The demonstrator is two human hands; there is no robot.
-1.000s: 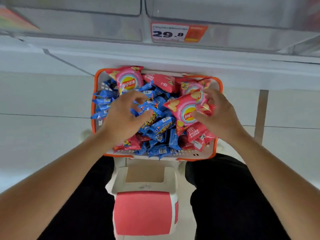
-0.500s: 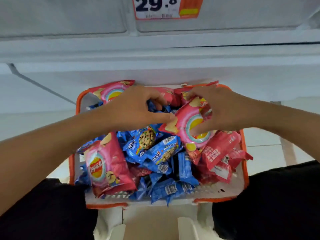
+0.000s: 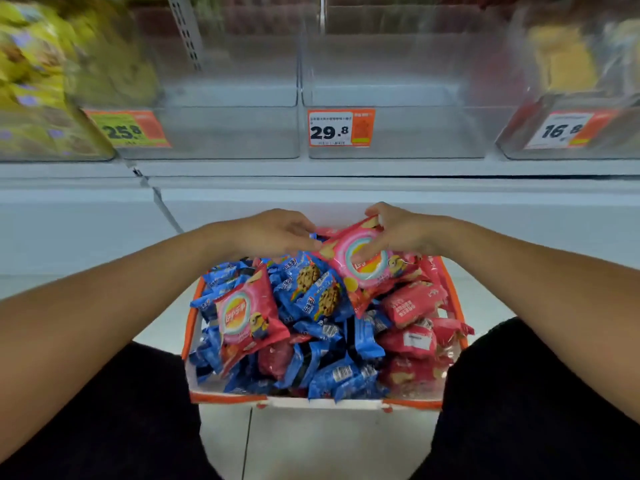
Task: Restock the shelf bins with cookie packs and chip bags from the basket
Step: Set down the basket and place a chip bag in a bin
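Two bare hands work at the far end of an orange-rimmed basket [image 3: 188, 327] in the lower centre of the frame. On the right, the right hand [image 3: 398, 230] has its grip closed around a pink chip bag [image 3: 363, 268], thumb on the bag's upper edge and fingers curled onto its printed face, the bag tilted above the pile. On the left, the left hand [image 3: 273, 232] reaches in beside it, fingertips just beside that bag's corner; whether its grip holds anything cannot be told. Blue cookie packs [image 3: 318, 296] fill the basket's middle and near end, a second pink chip bag [image 3: 247, 315] lies on them at the left, and red packs [image 3: 412, 306] crowd the right side. Above, across the upper frame, clear shelf bins [image 3: 394, 95] carry orange price tags [image 3: 341, 128]; yellow bags [image 3: 31, 81] blur at upper left.
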